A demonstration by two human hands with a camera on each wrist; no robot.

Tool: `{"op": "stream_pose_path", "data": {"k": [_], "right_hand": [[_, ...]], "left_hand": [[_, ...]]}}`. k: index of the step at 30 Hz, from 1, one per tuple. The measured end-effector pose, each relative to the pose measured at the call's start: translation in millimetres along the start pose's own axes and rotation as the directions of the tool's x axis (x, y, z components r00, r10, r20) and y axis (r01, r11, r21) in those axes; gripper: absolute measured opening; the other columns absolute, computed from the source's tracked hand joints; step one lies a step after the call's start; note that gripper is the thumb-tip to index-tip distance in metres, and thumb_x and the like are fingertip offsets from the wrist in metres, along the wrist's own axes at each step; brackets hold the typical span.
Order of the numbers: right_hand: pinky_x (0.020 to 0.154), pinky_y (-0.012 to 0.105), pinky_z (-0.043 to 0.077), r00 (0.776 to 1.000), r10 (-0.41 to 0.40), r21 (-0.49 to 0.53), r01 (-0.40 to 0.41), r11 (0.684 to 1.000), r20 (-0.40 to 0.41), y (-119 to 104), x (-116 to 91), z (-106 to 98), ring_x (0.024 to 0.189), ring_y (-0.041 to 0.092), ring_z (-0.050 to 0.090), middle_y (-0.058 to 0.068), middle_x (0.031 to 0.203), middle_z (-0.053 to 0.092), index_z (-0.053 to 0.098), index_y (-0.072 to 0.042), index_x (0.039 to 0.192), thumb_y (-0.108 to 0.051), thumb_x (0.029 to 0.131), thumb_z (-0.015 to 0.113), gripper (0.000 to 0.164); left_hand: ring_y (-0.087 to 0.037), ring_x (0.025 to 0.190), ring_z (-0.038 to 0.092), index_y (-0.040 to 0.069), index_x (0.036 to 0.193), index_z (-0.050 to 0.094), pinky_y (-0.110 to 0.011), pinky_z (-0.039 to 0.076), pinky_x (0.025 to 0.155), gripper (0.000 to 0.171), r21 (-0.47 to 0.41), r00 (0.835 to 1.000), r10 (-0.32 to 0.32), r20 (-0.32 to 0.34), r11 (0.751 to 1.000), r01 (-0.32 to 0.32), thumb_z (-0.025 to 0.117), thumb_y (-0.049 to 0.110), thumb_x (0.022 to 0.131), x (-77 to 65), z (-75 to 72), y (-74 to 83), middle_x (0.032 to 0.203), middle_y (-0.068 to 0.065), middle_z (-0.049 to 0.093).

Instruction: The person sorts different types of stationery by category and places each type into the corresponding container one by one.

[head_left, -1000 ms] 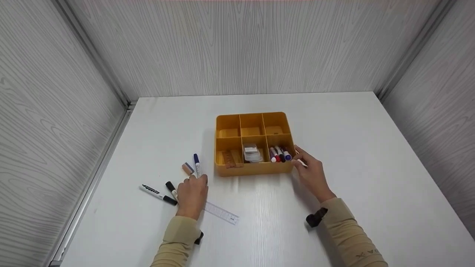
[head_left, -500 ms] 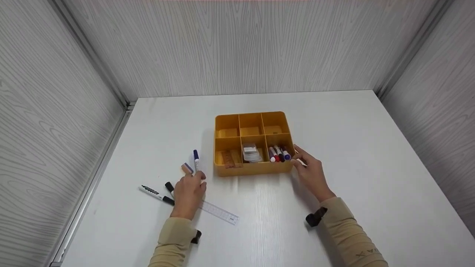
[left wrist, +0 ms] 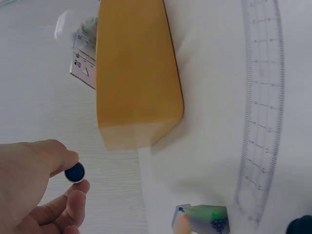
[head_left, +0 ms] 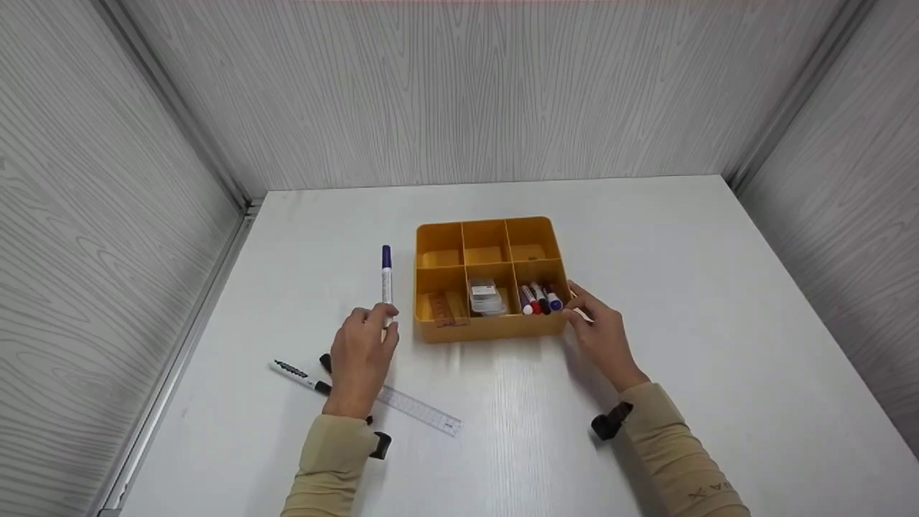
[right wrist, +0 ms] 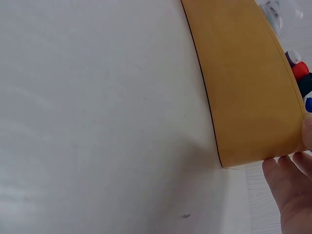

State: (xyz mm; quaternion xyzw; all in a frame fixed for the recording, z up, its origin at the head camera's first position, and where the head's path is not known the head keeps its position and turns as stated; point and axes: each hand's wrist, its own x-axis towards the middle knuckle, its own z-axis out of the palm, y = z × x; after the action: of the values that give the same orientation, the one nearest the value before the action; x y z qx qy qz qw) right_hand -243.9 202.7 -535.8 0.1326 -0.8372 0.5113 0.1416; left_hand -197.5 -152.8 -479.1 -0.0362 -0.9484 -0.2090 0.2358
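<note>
The table [head_left: 682,273] spreads all around me; the box [head_left: 495,331] sits on it, my dial's centre, with 12 straight ahead. My right hand [head_left: 603,341], at 4 o'clock, has thumb and fingers closed around the box's near corner. My left hand [head_left: 359,359], at 8, is drawn into a pinch. A clear ruler [head_left: 423,413] lies at 7, partly hidden by that hand. The pinched marker [head_left: 387,283] points its blue cap towards 12, just outside the box at 9. A black-capped pen [head_left: 294,371] lies at 8. Inside, a case [head_left: 488,300] fills 6 and pens [head_left: 537,300] fill 4.
</note>
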Motion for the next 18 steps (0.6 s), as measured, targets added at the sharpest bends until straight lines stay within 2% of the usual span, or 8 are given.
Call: {"op": "stream_pose_path", "data": {"k": [6, 11, 18], "right_hand": [[0.086, 0.034, 0.046, 0.999, 0.032, 0.008, -0.032, 0.999, 0.007, 0.4, -0.3, 0.3, 0.124, 0.025, 0.044, 0.002, 0.138, 0.043, 0.058, -0.011, 0.088, -0.023, 0.084, 0.057, 0.013], [0.086, 0.036, 0.046, 0.998, 0.061, -0.010, -0.061, 0.998, 0.012, -0.1, 0.3, 0.9, 0.124, 0.026, 0.043, 0.001, 0.138, 0.043, 0.059, -0.007, 0.089, -0.023, 0.084, 0.057, 0.017], [0.087, 0.037, 0.045, 0.996, 0.087, -0.006, -0.086, 0.996, 0.013, -3.8, 0.5, 0.1, 0.124, 0.026, 0.043, -0.001, 0.138, 0.043, 0.059, -0.004, 0.090, -0.023, 0.084, 0.058, 0.020]], "left_hand": [[-0.018, 0.071, 0.055, 0.019, 0.100, 0.062, -0.031, 0.047, 0.062, 0.019, -0.006, 0.995, 0.091, -0.035, 0.996, -0.091, 0.063, 0.019, 0.081, 6.9, -3.6, 22.0, 0.089, -0.005, 0.058], [-0.015, 0.074, 0.056, 0.022, 0.100, 0.061, -0.032, 0.045, 0.062, 0.017, -0.036, 0.988, 0.153, -0.025, 0.987, -0.154, 0.060, 0.020, 0.084, 12.7, -5.2, 42.5, 0.091, -0.003, 0.058], [-0.012, 0.070, 0.052, 0.021, 0.099, 0.062, -0.023, 0.048, 0.063, 0.015, -0.071, 0.970, 0.244, 0.003, 0.967, -0.244, 0.060, 0.020, 0.085, 17.5, -3.2, 70.9, 0.085, -0.001, 0.056]]}}
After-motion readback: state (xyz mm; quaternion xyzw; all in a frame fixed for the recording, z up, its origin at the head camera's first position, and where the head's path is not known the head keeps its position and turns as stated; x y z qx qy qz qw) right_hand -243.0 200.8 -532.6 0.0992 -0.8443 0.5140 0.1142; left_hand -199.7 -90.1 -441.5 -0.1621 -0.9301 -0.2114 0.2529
